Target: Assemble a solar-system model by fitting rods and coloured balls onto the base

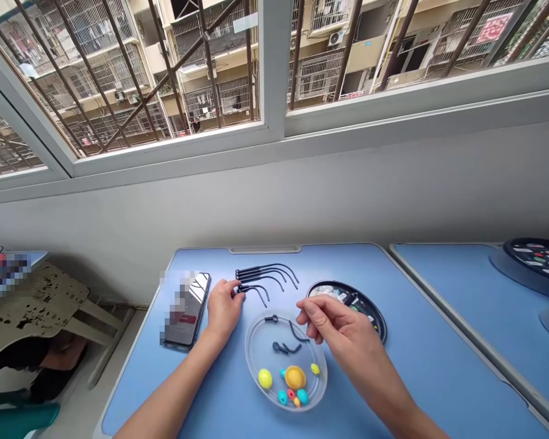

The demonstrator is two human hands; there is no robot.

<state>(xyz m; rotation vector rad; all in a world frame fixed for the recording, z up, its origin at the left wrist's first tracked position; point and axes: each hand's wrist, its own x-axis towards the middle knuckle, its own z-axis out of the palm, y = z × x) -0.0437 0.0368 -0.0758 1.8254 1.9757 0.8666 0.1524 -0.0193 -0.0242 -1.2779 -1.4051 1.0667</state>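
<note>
Black hooks (252,286) are touched by the left hand (223,306), its grip unclear, beside a phone (191,314) with blurred, unreadable screen, while the right hand (343,329) is pinched closed near the bowl (261,347).

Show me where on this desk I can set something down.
Most room: the blue desk between the right forearm and the neighbouring desk. A smaller patch lies between the phone, the left forearm and the desk's left edge. The middle is crowded: left hand, black curved pieces, clear bowl, right hand and dark round tray sit close together.
</note>
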